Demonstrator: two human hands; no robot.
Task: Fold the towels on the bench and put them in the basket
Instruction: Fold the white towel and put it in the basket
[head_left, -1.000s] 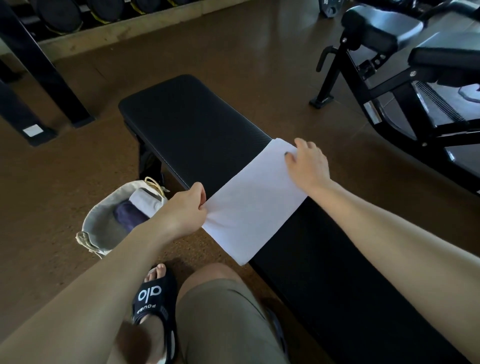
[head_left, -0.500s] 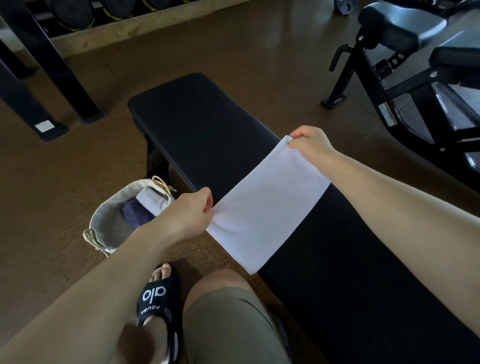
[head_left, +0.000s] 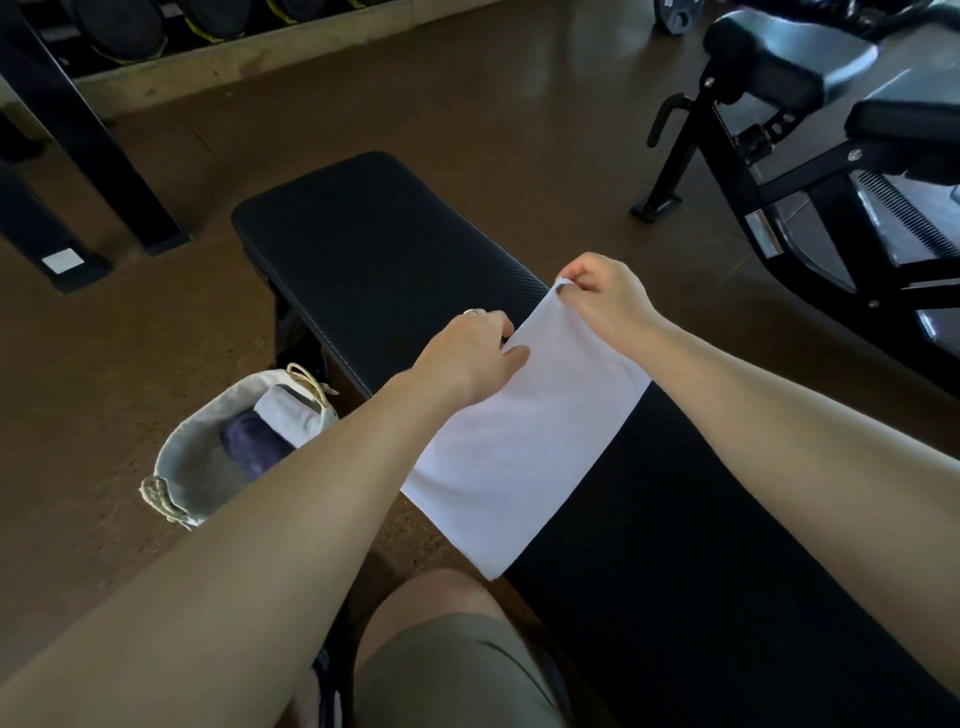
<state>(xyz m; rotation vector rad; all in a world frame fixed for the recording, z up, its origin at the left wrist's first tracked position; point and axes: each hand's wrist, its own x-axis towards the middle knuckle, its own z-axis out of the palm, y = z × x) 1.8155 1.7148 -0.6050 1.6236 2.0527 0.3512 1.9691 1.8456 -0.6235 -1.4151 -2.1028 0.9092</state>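
While left forearm hides basket (partly), hands pinch towel.

Brown floor ran under everything. Black exercise machine with padded seat stood on floor at far right. Black rack legs stood on floor at far left, white label on one foot. Weight plates sat behind wooden ledge at floor's far edge.

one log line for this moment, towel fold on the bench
step: folding | left hand: pinches white towel far edge | right hand: pinches far corner | towel: across bench | basket: holds folded towels
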